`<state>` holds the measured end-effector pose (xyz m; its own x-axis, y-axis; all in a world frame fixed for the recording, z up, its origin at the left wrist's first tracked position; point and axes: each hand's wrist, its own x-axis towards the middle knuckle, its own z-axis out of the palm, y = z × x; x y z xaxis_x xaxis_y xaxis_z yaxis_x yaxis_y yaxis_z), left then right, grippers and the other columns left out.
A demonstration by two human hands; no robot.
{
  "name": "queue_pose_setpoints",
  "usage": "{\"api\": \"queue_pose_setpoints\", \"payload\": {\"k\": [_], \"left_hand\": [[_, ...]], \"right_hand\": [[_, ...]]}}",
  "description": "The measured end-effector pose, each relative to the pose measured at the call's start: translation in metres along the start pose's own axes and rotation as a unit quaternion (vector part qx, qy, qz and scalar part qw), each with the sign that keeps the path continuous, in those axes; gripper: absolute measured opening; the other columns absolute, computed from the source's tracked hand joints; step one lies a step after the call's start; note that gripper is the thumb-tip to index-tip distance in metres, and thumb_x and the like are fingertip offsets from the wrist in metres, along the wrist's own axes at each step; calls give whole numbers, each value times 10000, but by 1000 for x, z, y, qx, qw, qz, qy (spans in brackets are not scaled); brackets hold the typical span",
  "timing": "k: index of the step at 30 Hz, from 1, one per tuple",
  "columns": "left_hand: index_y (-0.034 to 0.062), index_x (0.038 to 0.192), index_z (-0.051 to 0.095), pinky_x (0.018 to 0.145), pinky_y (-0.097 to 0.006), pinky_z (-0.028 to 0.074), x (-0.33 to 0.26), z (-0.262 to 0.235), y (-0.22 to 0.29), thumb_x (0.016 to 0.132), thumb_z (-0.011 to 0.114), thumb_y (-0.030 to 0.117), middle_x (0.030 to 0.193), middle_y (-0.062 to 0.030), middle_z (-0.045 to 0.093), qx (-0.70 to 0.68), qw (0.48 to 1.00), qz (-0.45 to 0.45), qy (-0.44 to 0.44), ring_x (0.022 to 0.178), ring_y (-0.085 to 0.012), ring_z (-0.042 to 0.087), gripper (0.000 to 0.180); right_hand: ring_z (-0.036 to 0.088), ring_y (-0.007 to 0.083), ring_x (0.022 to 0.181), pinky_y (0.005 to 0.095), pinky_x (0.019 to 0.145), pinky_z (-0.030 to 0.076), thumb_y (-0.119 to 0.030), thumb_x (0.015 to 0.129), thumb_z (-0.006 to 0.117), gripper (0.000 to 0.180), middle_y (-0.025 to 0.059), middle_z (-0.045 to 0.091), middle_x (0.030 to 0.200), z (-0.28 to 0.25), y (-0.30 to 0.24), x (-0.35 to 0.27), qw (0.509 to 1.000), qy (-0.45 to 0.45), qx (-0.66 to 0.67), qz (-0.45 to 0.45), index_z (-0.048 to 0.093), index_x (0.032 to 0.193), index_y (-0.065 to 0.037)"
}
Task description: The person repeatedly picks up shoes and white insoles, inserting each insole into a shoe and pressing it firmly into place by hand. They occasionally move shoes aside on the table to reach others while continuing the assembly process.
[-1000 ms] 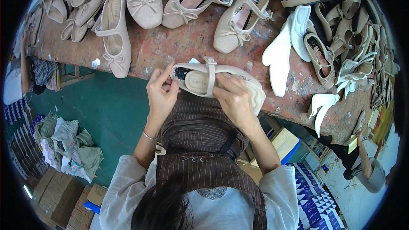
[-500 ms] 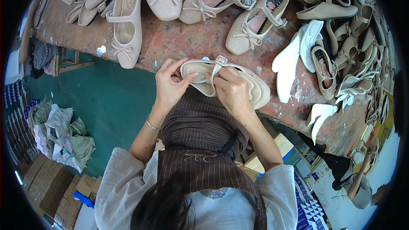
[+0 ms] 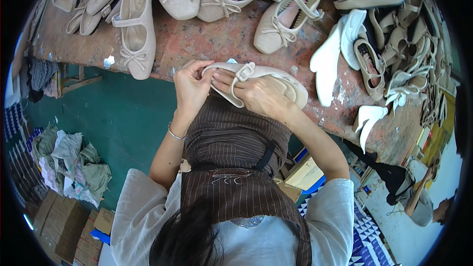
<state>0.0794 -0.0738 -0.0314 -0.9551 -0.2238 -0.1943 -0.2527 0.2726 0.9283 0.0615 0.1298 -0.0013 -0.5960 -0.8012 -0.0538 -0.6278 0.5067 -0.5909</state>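
A beige strapped shoe (image 3: 270,71) is held sideways at the table's front edge. Its heel end is pinched by my left hand (image 3: 191,88), with the thumb inside the rim. My right hand (image 3: 260,95) reaches under the buckled strap (image 3: 245,72), its straight fingers lying flat inside the shoe toward the heel; the thumb is hidden. A padded, ridged beige piece (image 3: 291,90) shows at the shoe's right end, partly covered by my right hand. The inside of the heel is mostly covered by my fingers.
Several beige bow shoes (image 3: 137,29) stand along the worn table (image 3: 197,39). White shoe-shaped pieces (image 3: 326,71) lie to the right, beside a heap of shoes and straps (image 3: 409,76). Cloth (image 3: 74,160) and cardboard boxes (image 3: 59,219) are at lower left. Another person's arm (image 3: 416,194) is at far right.
My right hand has slid left and flattened, its fingers now deeper toward the heel. The shoe has tilted and shifted slightly left, and the whole view has moved a little.
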Motion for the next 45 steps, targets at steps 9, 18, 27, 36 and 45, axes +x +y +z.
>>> {"api": "queue_pose_setpoints", "payload": {"k": [9, 18, 27, 36, 45], "left_hand": [[-27, 865, 696, 507, -306, 408, 2, 2, 5, 829, 687, 3, 641, -113, 630, 64, 997, 50, 5, 527, -130, 523, 48], [19, 837, 550, 556, -491, 521, -69, 29, 45, 874, 651, 159, 667, -206, 650, 332, 912, 131, -201, 597, -389, 660, 177], [-56, 1378, 498, 1190, -591, 177, -111, 65, 49, 787, 698, 245, 1446, -189, 472, 382, 800, 337, -317, 1403, -328, 380, 693], [-29, 1344, 545, 1179, -619, 193, -115, 80, 18, 865, 573, 280, 1406, -218, 505, 403, 793, 346, -296, 1385, -396, 386, 570], [-68, 1365, 514, 1140, -512, 330, -111, 81, 21, 876, 525, 179, 1432, -214, 496, 500, 746, 368, -241, 1357, -322, 460, 547]], "right_hand": [[646, 291, 1141, 415, 1073, 436, 25, 690, 613, 430, 163, 709, 1120, -4, -36, -15, 973, 114, -139, 141, 699, 1112, 28], [620, 364, 1077, 423, 1005, 457, -138, 813, 752, 499, 211, 664, 1103, -52, 12, -50, 781, 466, -80, 408, 612, 1247, 62], [594, 378, 1142, 412, 896, 512, -21, 707, 793, 271, 230, 559, 1286, -36, -52, -79, 824, 416, 101, 371, 588, 879, 13], [576, 360, 1261, 550, 1115, 367, 91, 765, 632, 537, 211, 641, 1272, 34, -78, -74, 869, 373, -44, 321, 609, 1298, 26], [615, 381, 965, 590, 1133, 301, 93, 720, 549, 323, 200, 607, 977, -2, -15, -45, 883, 323, -83, 331, 608, 1034, 46]]}}
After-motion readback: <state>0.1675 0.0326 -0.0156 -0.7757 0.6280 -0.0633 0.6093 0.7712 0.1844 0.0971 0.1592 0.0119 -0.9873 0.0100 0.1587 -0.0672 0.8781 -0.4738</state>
